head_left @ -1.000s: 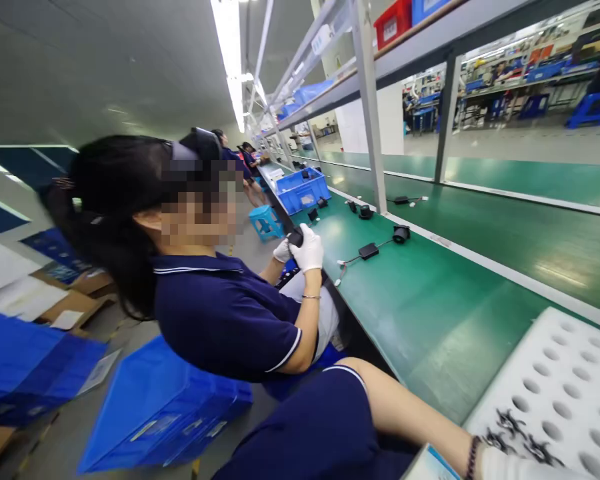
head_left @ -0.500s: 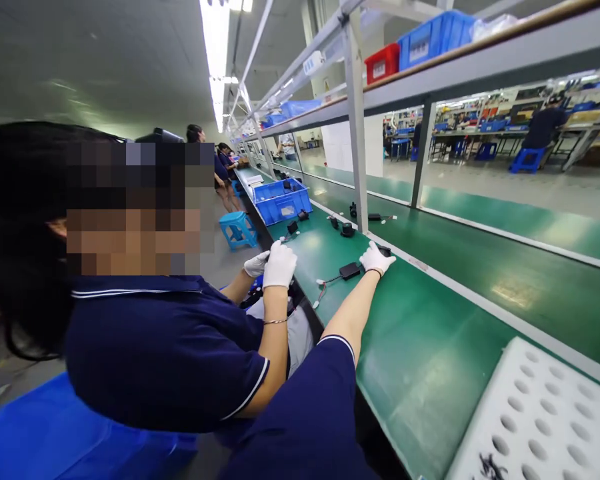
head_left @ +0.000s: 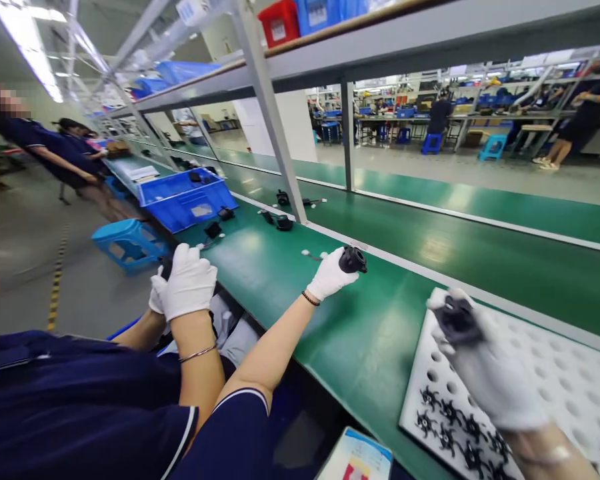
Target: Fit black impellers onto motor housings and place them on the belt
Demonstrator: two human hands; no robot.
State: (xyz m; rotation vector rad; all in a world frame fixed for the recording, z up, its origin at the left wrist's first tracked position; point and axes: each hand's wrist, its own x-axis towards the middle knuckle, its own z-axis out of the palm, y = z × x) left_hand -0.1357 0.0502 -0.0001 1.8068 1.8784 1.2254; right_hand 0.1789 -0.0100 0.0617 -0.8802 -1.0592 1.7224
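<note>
A motion-blurred right hand [head_left: 485, 373] smears the dark part [head_left: 457, 320] it grips. The foam tray [head_left: 570, 380] runs off the frame's right edge.

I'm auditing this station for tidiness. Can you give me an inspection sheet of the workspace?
Surface: green belt.
Job's things: round part; dark part above the white tray, which holds small black pieces.
Clutter: blue bin; booklet.
Grippers: left hand holds the round part; right hand, blurred, holds the dark part.
Cables: wire beside the round part.
Surroundings: co-worker's gloved hands; shelf post.
</note>
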